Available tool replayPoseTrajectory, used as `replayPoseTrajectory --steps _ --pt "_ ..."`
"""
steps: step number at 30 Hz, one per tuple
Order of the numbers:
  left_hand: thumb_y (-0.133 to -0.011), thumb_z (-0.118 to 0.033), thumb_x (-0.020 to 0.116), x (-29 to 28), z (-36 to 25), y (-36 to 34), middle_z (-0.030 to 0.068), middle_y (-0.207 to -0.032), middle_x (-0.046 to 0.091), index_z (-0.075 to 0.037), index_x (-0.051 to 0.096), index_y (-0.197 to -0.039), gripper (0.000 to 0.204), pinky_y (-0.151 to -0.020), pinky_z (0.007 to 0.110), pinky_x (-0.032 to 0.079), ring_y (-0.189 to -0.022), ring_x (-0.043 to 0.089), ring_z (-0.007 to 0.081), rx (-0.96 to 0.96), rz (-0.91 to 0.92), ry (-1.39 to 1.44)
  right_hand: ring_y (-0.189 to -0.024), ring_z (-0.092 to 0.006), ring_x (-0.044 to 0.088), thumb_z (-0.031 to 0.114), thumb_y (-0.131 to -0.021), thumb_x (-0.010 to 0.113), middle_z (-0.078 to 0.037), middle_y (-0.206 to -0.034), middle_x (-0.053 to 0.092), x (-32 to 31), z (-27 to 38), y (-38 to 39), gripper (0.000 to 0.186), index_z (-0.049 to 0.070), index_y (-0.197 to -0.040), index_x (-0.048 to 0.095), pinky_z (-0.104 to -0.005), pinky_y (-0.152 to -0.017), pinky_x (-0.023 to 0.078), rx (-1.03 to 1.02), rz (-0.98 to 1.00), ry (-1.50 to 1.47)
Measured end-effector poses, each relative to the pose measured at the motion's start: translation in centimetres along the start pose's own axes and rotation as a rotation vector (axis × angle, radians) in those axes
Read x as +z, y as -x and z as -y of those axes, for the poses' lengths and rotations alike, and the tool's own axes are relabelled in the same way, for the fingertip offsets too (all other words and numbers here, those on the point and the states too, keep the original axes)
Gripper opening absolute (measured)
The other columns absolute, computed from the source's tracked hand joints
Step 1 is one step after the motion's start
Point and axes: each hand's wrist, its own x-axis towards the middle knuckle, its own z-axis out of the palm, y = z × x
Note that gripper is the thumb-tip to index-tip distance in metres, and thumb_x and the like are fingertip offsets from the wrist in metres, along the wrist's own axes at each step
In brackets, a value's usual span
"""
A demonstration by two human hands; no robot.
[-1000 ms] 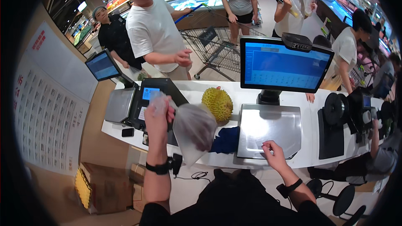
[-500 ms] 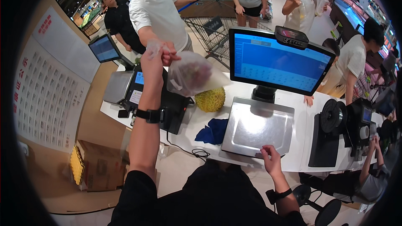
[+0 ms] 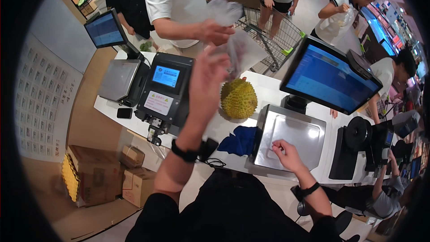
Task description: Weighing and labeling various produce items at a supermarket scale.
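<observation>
Across the far side of the counter (image 3: 270,93), the clear plastic bag (image 3: 245,54) is now in the grip of the other person's hand (image 3: 216,32), which comes in from the far left below a white sleeve (image 3: 157,6). Half a second ago your left hand (image 3: 207,83) was pinching the bag's gathered neck; now its fingers are spread wide and blurred, just nearer to you than that other hand. You seem to have let go, though the blur leaves you unable to tell whether a fingertip still brushes the plastic. The bag's weight appears to have passed to the person opposite, so your share of carrying it looks finished.

The bag hangs at the far edge of the counter, just beyond the durian (image 3: 239,99), its puffed top rising above the other hand and its reddish contents too smeared to name. The durian sits left of the metal scale (image 3: 293,139), with a crumpled blue cloth (image 3: 239,141) on its near side.

Your right hand (image 3: 287,156) has moved too: a moment ago it was at the scale's near edge, and now it is over the near part of the plate. It is narrow, loosely curled, with nothing visible in it; you cannot tell whether its fingertips meet, or whether it touches the metal.
</observation>
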Motion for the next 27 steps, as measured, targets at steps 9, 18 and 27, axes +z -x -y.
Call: replayPoseTrajectory --steps 9,18,27 --pt "-0.092 -0.013 0.058 -9.4 -0.3 14.0 0.0127 -0.113 0.063 -0.003 0.051 -0.128 0.038 -0.092 0.033 0.047 -0.104 0.061 0.0223 -0.551 0.769 -0.074 -0.085 -0.0396 0.062 0.029 -0.09 0.051 -0.022 -0.088 0.065 4.7 0.9 -24.1 0.031 0.001 -0.093 0.065 -0.0457 -0.078 0.049 -0.072 -0.007 0.475" --pt "-0.091 -0.006 0.057 -14.9 1.1 18.3 0.0133 -0.117 0.062 -0.001 0.048 -0.131 0.042 -0.097 0.033 0.045 -0.109 0.059 0.0223 -0.822 0.603 -0.027 -0.118 -0.0353 0.053 0.017 -0.091 0.043 -0.021 -0.126 0.058 6.3 -5.0 -38.1 0.039 -0.001 -0.121 0.059 -0.0385 -0.101 0.041 0.125 0.109 0.523" --pt "-0.092 -0.007 0.056 -15.5 2.4 18.8 0.0144 -0.115 0.062 0.0 0.047 -0.131 0.041 -0.096 0.033 0.045 -0.108 0.059 0.0227 -0.85 0.562 -0.002 -0.094 -0.0268 0.065 0.019 -0.089 0.054 -0.012 -0.1 0.07 5.5 -4.5 -38.9 0.027 0.001 -0.105 0.067 -0.037 -0.083 0.049 0.036 0.281 0.65"
